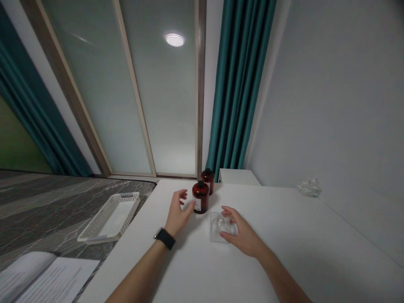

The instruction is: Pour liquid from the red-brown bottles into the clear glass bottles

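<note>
On the white table stand two brown bottles with black caps. The nearer brown bottle point(201, 198) has a white label, and the farther brown bottle point(208, 180) is partly behind it. My left hand point(179, 212), with a black watch on its wrist, is beside the nearer bottle; its fingers are apart and hold nothing, the thumb close to the label. A square clear dish point(216, 236) lies right of the bottles, with clear rounded glassy shapes in it. My right hand point(241, 233) curves over the dish's right side, thumb and fingers apart. Whether its fingertips touch the glassy shapes is unclear.
A crumpled clear plastic piece point(309, 187) lies at the table's far right, by the wall. On the dark striped surface to the left are a white perforated basket point(85, 232) and an open book point(59, 280). A white box-like piece point(238, 176) stands behind the table.
</note>
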Motion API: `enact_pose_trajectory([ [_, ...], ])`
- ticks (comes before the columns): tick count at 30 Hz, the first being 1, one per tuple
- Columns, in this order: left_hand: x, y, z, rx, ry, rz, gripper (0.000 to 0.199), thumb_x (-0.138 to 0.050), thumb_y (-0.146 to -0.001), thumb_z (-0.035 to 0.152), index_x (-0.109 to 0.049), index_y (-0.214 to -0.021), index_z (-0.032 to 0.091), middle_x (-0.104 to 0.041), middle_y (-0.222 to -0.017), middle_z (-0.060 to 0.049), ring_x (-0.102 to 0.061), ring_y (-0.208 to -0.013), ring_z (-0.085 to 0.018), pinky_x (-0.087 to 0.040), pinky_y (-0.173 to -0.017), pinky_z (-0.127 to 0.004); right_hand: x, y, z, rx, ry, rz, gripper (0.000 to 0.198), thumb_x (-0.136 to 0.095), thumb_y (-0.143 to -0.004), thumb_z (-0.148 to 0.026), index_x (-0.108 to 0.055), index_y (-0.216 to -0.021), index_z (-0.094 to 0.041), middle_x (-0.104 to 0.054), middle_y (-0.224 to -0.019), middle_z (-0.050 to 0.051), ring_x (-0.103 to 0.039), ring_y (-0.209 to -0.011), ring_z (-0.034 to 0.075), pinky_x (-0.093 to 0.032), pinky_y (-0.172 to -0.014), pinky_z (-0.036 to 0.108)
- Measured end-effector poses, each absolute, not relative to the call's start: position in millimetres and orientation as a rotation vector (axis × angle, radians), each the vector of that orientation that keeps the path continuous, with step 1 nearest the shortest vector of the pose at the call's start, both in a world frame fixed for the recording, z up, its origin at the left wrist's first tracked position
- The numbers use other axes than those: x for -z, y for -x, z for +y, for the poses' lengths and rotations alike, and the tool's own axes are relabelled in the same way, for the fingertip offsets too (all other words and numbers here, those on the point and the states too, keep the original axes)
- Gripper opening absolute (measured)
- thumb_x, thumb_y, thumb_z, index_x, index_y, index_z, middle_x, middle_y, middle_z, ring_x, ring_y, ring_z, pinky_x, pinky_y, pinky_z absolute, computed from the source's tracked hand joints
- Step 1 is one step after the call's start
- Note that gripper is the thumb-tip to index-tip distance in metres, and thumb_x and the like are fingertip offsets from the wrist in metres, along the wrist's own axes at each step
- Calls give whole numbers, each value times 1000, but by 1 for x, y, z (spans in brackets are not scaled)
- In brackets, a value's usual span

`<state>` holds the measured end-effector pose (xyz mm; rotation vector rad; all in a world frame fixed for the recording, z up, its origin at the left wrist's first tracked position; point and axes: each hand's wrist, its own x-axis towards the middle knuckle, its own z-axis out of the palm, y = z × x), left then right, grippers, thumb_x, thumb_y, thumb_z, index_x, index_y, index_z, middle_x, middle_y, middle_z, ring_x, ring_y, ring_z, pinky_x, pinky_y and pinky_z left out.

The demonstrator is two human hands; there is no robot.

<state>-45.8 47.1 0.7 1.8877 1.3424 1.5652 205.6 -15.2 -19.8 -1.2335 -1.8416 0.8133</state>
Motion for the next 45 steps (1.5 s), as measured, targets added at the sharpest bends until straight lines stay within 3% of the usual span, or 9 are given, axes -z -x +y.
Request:
enact_pose_trajectory([
  [4,5,34,66,-1440,-1947,1336,72,-76,-72,36,-43,-133,18,-54,-124,-14,-57,-111,-30,-48,-92,-46,23,-203,-13,-787,1222,-1835,65,-66,-81,-25,-39,-140,-27,-51,-132,9,-53,-119,24,-45,-100,43],
  [7,9,23,77,-1414,-1928,1347,82,-80,-67,34,-39,-135,16,-53,-129,-16,-54,-120,-33,-41,-104,-51,23,-201,-11,-768,1202,-1815,64,-65,-81,-24,-39,-140,-27,-52,-132,9,-52,-122,24,-45,-100,43],
  [16,10,13,79,-1518,-1763,1176,61,-76,-69,23,-43,-120,20,-61,-116,-9,-63,-106,-25,-50,-94,-42,24,-197,-10,-748,1186,-1744,63,-65,-79,-24,-42,-137,-26,-54,-131,10,-53,-123,24,-47,-99,42],
  [33,-1,54,21,-1242,-1842,1005,66,-74,-68,15,-40,-124,21,-58,-122,-9,-60,-111,-24,-43,-103,-44,26,-194,-8,-667,1188,-1785,51,-61,-84,-24,-47,-133,-24,-52,-134,11,-52,-124,25,-49,-99,43],
  [38,-3,55,20,-1221,-1847,1001,66,-75,-66,14,-42,-123,21,-60,-120,-8,-60,-110,-24,-43,-102,-43,26,-196,-9,-503,1156,-1849,46,-59,-89,-28,-49,-134,-26,-46,-143,11,-41,-136,27,-39,-111,49],
  [40,-3,55,21,-1215,-1837,997,66,-75,-66,14,-42,-123,21,-60,-120,-8,-60,-110,-24,-43,-102,-44,25,-195,-8,-418,1153,-1831,40,-56,-92,-30,-52,-131,-26,-50,-140,11,-43,-135,27,-36,-113,51],
  [45,-6,56,19,-1199,-1808,1009,66,-77,-66,15,-43,-122,21,-60,-119,-7,-61,-109,-25,-44,-102,-44,17,-186,-7,-278,1157,-1710,28,-51,-94,-27,-56,-121,-24,-63,-119,11,-57,-116,28,-44,-104,50],
])
